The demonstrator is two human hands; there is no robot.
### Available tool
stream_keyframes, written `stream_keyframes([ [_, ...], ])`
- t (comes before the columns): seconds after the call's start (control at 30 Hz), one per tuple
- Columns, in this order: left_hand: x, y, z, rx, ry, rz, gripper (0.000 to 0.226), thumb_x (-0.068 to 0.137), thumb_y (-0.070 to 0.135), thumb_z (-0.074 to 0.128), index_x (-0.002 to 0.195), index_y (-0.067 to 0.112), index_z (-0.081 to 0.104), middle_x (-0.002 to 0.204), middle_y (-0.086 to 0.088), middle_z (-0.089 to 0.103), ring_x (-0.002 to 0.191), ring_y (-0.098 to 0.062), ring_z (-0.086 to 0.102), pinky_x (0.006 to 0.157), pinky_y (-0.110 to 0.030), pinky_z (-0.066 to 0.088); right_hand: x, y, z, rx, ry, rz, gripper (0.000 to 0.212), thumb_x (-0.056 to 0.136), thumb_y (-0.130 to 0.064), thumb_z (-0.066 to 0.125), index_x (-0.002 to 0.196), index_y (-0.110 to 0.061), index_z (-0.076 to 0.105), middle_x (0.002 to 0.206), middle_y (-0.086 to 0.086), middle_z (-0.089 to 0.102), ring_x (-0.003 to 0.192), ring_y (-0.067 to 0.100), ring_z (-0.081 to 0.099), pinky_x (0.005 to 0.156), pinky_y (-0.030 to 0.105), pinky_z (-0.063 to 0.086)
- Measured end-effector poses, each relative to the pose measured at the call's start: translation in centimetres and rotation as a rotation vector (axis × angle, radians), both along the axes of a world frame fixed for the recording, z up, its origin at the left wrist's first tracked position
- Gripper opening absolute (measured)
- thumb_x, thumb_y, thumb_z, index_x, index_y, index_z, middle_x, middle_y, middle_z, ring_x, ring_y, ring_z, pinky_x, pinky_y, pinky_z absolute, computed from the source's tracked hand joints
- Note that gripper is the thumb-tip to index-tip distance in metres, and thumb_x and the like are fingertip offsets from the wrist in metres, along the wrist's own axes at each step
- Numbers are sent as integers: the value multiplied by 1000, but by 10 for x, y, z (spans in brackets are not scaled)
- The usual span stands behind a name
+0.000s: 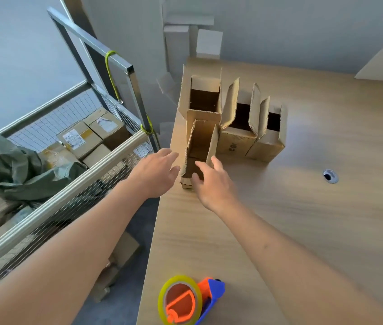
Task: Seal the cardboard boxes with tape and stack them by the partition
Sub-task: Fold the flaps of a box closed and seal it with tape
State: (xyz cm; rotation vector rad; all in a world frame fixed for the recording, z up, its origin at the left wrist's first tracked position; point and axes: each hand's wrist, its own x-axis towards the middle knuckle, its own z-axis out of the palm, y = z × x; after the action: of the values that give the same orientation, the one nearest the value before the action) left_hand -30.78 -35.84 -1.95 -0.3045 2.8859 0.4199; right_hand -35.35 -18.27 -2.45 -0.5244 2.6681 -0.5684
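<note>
Where the wire cart stands beside the table, the left hand hovers off the table's left edge, fingers spread and holding nothing; the nearest cardboard box, flaps upright and unsealed, sits at that edge before three open boxes; right hand, fingers apart, touches its near flap; bare tabletop extends rightward; tape dispenser lies at the near edge

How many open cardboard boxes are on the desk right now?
4: nearest box between both hands, back-left box behind it, middle box and right box beside them. None looks hidden.
</note>
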Motion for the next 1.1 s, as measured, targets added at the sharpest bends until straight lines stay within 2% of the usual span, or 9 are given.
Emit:
stream_keyframes([
  [0.13, -2, -15, -13, 19, -67, -24, 45, 107, 44, 39, 144, 19, 47, 149, -1, 47, 130, -29, 53, 106, -48, 48, -2, -9, -19, -41, 35, -116, 44, 104, -37, 53, 146, -26, 53, 164, 2, 31, 139, 25, 47, 98, 39, 51],
  [0.33, -1, -16, -9, 75, -91, -77, 51, 108, 42, 39, 154, 19, 37, 158, -2, 41, 139, -28, 47, 111, -44, 43, 5, 3, -22, -122, 117, -199, 57, 96, -8, 65, 150, -11, 47, 160, 3, 39, 144, 19, 42, 112, 27, 38],
  [0.57, 9, -6, 5, 63, -98, -106, 59, 106, 40, 45, 157, 17, 26, 155, -6, 43, 137, -30, 48, 108, -45, 43, 33, 35, -12, -212, 121, -341, 63, 84, 13, 65, 142, -11, 58, 145, 3, 56, 133, 20, 52, 109, 17, 31],
  [0.67, 15, 7, 7, 91, -68, -133, 76, 103, 32, 51, 163, 24, 5, 156, -8, 40, 131, -32, 51, 101, -44, 48, 44, 62, -9, -206, 113, -343, 69, 78, 20, 54, 138, -14, 62, 138, 2, 61, 126, 22, 57, 109, 23, 40],
  [0.73, 20, 19, 9, 123, -57, -178, 84, 100, 25, 56, 163, 32, 0, 156, -7, 37, 126, -29, 54, 92, -36, 50, 52, 82, -8, -181, 110, -359, 71, 76, 19, 50, 135, -18, 64, 130, 3, 66, 115, 24, 61, 102, 27, 45],
  [0.8, 27, 35, 10, 155, -74, -219, 85, 98, 20, 60, 162, 40, 6, 159, -5, 31, 125, -26, 55, 89, -32, 53, 60, 103, -8, -172, 110, -364, 72, 76, 20, 50, 133, -21, 65, 126, 4, 67, 111, 26, 63, 99, 29, 48],
  [0.9, 40, 65, 8, 176, -117, -255, 67, 97, 18, 64, 151, 48, 37, 164, -1, 22, 127, -26, 55, 96, -34, 53, 72, 135, -10, -173, 94, -328, 74, 76, 22, 51, 135, -21, 62, 133, 2, 63, 117, 24, 60, 103, 33, 49],
  [1.0, 51, 98, 4, 185, -94, -260, 27, 95, 20, 68, 118, 34, 66, 160, 0, 30, 126, -28, 56, 97, -35, 49, 80, 168, -15, -197, 100, -293, 76, 72, 23, 47, 136, -17, 61, 135, 3, 59, 122, 22, 56, 103, 31, 47],
  [1.1, 64, 135, 0, 249, -38, -262, 8, 93, 16, 72, 98, 22, 69, 139, 0, 48, 112, -25, 61, 97, -39, 50, 86, 201, -21, -210, 129, -327, 76, 72, 23, 47, 135, -16, 62, 134, 3, 55, 120, 21, 56, 100, 24, 44],
])
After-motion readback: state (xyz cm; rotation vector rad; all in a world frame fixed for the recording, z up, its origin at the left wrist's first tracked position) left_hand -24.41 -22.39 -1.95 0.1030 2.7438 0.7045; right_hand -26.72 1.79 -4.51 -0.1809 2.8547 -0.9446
